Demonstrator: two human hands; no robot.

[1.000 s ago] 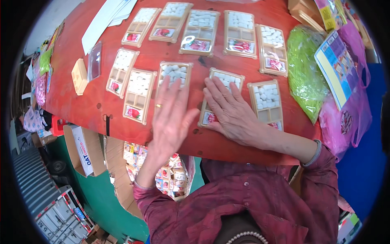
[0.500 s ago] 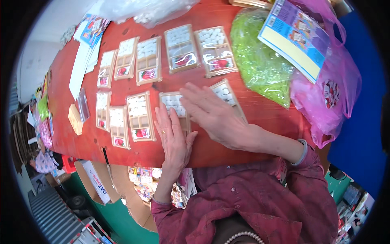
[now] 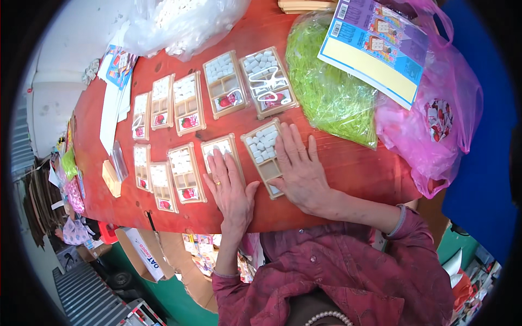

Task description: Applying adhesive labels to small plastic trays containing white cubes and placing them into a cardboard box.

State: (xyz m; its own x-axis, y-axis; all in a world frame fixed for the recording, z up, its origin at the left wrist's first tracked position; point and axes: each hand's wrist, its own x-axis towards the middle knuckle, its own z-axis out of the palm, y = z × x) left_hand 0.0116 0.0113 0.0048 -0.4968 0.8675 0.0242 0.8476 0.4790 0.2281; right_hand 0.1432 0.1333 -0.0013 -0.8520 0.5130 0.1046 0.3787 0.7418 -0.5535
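Along the near edge of the red table (image 3: pixel 356 182), a narrow bare strip is left in front of the trays; wider open room is found between the right hand (image 3: pixel 304 176) and the pink bag (image 3: pixel 427 144). The right hand is opened with fingers spread, laid at the right side of the end tray (image 3: pixel 262 144) in the near row; whether this tray is gripped cannot be told. The left hand (image 3: pixel 234 198) is opened flat, its fingers over the neighbouring tray (image 3: pixel 222 142); nothing is seen grasped. The way to the far right is blocked by the green bag (image 3: pixel 331 89), with a printed sheet (image 3: pixel 375 51) laid partly on it. A clear bag (image 3: pixel 190 24) is placed farther away. Below, a green floor (image 3: pixel 171 299) is seen.
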